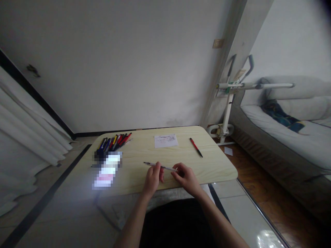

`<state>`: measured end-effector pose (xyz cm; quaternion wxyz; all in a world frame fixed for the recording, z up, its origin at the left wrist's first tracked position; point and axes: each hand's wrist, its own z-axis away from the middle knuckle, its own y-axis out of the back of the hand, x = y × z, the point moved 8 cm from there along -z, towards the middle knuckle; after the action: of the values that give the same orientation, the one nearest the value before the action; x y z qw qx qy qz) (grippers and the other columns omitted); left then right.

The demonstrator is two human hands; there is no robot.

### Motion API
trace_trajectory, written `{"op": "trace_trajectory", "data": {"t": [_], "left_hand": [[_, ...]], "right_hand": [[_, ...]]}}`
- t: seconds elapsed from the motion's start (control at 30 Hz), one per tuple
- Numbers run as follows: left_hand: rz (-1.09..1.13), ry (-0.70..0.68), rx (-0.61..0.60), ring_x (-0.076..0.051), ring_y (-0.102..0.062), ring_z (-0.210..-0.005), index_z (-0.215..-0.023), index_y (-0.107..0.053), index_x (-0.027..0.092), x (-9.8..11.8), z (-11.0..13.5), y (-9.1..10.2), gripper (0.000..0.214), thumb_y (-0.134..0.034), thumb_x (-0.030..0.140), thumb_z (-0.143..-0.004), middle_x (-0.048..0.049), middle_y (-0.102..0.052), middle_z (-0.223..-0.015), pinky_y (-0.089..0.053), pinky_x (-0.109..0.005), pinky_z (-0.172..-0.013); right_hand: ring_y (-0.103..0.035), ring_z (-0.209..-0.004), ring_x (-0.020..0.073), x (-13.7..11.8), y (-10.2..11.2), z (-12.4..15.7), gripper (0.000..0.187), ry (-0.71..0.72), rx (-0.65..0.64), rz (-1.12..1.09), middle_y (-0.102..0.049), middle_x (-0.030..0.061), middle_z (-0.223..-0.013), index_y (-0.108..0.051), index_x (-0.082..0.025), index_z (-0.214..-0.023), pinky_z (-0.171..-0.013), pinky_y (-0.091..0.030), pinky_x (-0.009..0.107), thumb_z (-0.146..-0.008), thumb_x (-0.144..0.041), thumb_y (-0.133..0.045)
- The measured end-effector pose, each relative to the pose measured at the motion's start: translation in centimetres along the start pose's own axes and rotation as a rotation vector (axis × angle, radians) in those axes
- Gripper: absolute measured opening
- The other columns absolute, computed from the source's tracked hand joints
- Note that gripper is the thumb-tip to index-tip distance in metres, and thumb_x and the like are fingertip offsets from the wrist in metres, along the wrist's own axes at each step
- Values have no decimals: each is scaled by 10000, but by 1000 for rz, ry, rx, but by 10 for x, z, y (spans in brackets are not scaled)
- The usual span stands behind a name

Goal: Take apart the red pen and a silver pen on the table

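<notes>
Both hands are over the front edge of a small light wood table (139, 151). A slim pen (167, 168) with a clear or whitish barrel runs nearly level between them, its dark tip toward the left. My left hand (154, 175) is closed around the pen's middle, thumb on top. At the pen's right end, my right hand (184, 174) is closed, thumb and fingertips pinching there; a small pale bit shows at the fingertips. Beyond them lies a white paper (166, 141) with scribbled marks. To the right rests a red and black pen (196, 147).
Several pens and markers (115, 142) lie bunched at the table's back left. In front of them is a bright, blurred-out phone-like object (107, 172). A white exercise machine (227, 113) and a grey sofa (279, 120) stand to the right; a white curtain (23, 137) hangs at left.
</notes>
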<state>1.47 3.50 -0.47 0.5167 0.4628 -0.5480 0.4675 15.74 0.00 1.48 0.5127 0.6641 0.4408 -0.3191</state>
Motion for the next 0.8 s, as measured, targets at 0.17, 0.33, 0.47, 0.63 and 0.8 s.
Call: {"op": "trace_trajectory", "data": {"t": [0.17,0.33,0.47,0.63,0.8], "left_hand": [[-7,3,2,-107,-433,-357,-530,-490,164,2,1,0,497,-376,571,-793,27,-427,-351,-350,-230,-422],[-10,2,15,-106,-432,-356,-541,-492,164,3,1,1,485,-385,565,-791,29,-429,-349,-353,-229,-425],[8,1,17,-107,-434,-356,-535,-498,162,3,1,2,493,-393,576,-780,28,-433,-346,-354,-229,-426],[38,13,13,-106,-427,-350,-539,-494,162,2,1,1,487,-400,577,-775,29,-431,-342,-351,-227,-417],[26,13,19,-104,-423,-343,-525,-488,165,3,1,1,500,-390,588,-773,29,-424,-336,-339,-227,-408]], "right_hand": [[-436,-523,107,-4,2,1,184,7,-3,36,-496,-27,-572,-567,-171,-829,-496,-333,216,-817,-336,-488],[-472,-552,119,-5,2,1,227,1,-20,40,-546,-5,-610,-577,-168,-804,-530,-364,227,-836,-359,-459],[-496,-581,127,-5,3,1,238,1,-11,36,-558,2,-627,-581,-165,-772,-543,-372,227,-842,-350,-448],[-490,-579,124,-4,2,0,259,-1,-15,38,-556,-1,-619,-575,-164,-735,-536,-358,221,-847,-354,-440],[-479,-560,119,-3,1,-1,288,4,-19,62,-536,-9,-588,-579,-163,-693,-518,-342,217,-849,-357,-432]]}}
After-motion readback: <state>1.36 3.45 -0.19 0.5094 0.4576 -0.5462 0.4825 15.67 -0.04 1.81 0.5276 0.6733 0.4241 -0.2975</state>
